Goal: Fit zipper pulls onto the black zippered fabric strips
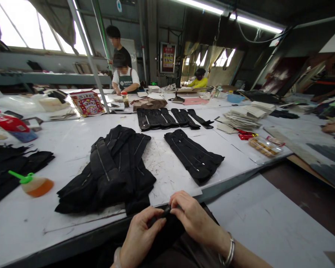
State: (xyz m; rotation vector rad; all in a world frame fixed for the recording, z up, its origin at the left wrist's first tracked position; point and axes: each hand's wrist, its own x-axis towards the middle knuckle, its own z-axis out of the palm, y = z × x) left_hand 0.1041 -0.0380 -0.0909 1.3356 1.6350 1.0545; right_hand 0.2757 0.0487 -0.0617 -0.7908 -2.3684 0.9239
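My left hand (pixel 145 232) and my right hand (pixel 190 214) come together at the table's front edge. Thumb and fingers of each are pinched on a black fabric piece (pixel 167 227), whose lower part hangs down dark toward my lap. What kind of piece it is, I cannot make out. Just beyond my hands lies a heap of black fabric pieces with zippers (pixel 114 163), crossed over one another. To its right, a smaller stack of black zippered pieces (pixel 192 154) lies flat. Farther back, several more black zippered strips (pixel 159 118) rest side by side in a row.
A squeeze bottle of orange liquid (pixel 37 185) with a green spout stands at left, near a red-capped bottle (pixel 13 124). At right are stacked pale sheets (pixel 242 117) and a clear food box (pixel 264 146). Co-workers (pixel 125 78) work across the table.
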